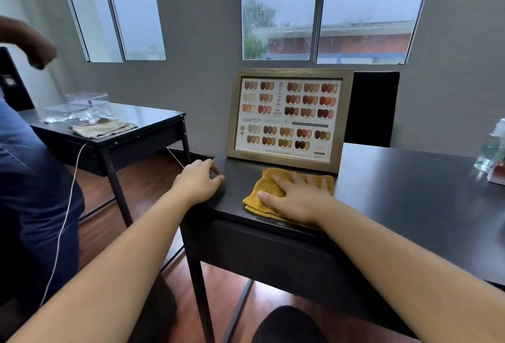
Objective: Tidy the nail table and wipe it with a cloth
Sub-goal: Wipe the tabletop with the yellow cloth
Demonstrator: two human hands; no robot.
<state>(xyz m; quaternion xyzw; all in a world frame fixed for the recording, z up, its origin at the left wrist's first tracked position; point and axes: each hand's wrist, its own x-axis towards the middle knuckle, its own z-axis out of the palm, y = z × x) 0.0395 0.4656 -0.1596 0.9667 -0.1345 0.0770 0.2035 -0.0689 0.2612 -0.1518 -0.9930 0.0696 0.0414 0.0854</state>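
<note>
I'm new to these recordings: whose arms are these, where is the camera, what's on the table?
No machine here: a person's two bare arms, filmed by one camera worn on their head, looking forward and down. The right hand presses flat on a mustard-yellow knitted cloth on the dark table. The left hand rests at the table's left edge, holding nothing. Behind the cloth stands a framed nail colour chart; a clear bottle sits far right.

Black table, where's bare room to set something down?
Bare table top runs from the yellow cloth under the right hand to the clear bottle at far right. Crowded left corner: framed colour chart, cloth, left hand.
</note>
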